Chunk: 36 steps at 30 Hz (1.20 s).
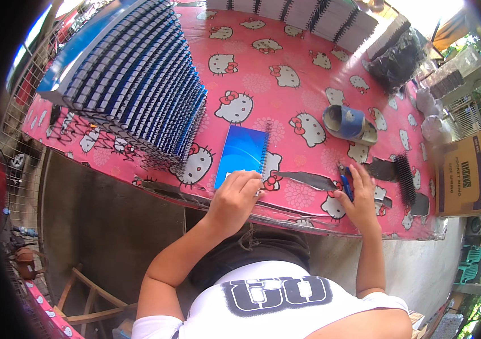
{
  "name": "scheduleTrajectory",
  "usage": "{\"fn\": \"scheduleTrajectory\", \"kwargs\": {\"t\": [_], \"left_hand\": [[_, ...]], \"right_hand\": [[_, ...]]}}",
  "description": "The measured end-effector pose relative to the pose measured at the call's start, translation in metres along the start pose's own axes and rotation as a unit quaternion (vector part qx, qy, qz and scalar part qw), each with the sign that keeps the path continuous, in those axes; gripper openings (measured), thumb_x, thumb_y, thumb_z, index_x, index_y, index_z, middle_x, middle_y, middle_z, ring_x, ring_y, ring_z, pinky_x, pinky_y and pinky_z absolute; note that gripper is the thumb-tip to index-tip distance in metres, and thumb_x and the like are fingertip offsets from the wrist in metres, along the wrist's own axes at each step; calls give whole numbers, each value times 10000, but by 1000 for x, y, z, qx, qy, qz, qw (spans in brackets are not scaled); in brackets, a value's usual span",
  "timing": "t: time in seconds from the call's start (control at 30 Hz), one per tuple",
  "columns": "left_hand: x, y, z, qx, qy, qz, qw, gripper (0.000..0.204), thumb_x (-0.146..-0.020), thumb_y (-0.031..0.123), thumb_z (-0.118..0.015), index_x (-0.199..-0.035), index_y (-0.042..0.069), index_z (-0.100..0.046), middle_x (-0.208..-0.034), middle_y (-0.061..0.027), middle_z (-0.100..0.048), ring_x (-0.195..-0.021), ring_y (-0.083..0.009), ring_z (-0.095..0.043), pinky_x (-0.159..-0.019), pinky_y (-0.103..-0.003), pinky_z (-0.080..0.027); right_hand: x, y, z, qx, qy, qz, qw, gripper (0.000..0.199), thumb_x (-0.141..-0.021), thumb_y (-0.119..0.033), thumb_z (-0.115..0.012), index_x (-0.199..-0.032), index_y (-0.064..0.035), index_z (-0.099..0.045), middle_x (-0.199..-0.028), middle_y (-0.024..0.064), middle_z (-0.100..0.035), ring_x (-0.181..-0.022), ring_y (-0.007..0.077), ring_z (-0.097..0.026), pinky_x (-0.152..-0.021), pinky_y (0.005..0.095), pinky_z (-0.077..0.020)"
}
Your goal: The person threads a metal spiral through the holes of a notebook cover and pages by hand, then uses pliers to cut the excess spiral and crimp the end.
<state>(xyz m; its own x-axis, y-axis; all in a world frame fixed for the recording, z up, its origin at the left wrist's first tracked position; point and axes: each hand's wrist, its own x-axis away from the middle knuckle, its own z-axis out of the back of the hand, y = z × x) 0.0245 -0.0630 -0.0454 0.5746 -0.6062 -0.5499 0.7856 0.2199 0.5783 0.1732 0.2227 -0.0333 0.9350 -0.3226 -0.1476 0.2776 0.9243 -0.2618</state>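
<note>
One blue spiral notebook (243,152) lies on the pink table cover (308,212) in front of the person, its wire coil along the right edge and, it seems, running past the top of the cover. The left hand (233,198) is at its lower end, fingers curled over the edge; the thumb is hidden, so whether it pinches the notebook cannot be told. The right hand (360,195) is open, fingers loosely spread beside and partly over blue-handled pliers (346,185), not closed round them.

Binding on this notebook looks done, since the coil is already in; dealing with the overlong wire end is probably what is left. At the left, a tall stack of spiral-bound notebooks (133,85) has wire tails sticking out near its base, so many there likely lack the same finish. Coil-bound stacks (331,22) at the far edge may be further along, but their wire ends are too small to judge. A dark bundle of coils (404,179) lies right of the pliers, near a cardboard box (472,172).
</note>
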Motion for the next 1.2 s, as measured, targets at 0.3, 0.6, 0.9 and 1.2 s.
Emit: {"fn": "scheduleTrajectory", "kwargs": {"t": [0.3,0.6,0.9,1.2], "left_hand": [[-4,-6,5,90,152,66,982,185,-770,-9,-768,-918,-37,-660,-1037,-170,-673,-823,-185,-666,-693,-292,-559],[-9,1,-9,81,194,74,975,217,-752,33,-810,-862,-3,-627,-920,-129,-657,-778,-144,-634,-633,-250,-528],[-6,7,-3,72,145,47,986,225,-763,-10,-784,-943,-10,-648,-1043,-176,-655,-866,-170,-648,-709,-263,-539],[4,3,-11,245,198,132,940,224,-783,-51,-748,-978,-15,-643,-1122,-178,-637,-992,-200,-638,-843,-291,-544]], "right_hand": [[3,-60,22,-230,22,48,972,353,-869,-119,-644,-1198,-3,-591,-1068,179,-613,-1003,337,-587,-834,392,-485],[-11,-127,18,-257,9,209,944,440,-777,-122,-723,-1183,-34,-579,-1124,155,-591,-1022,344,-574,-890,439,-451],[-5,-119,22,-260,11,182,948,423,-783,-130,-722,-1172,-28,-593,-1118,159,-601,-1022,339,-576,-881,436,-457],[-3,-114,20,-278,30,171,945,405,-787,-125,-713,-1159,-12,-597,-1109,168,-605,-1011,346,-581,-871,437,-458]]}}
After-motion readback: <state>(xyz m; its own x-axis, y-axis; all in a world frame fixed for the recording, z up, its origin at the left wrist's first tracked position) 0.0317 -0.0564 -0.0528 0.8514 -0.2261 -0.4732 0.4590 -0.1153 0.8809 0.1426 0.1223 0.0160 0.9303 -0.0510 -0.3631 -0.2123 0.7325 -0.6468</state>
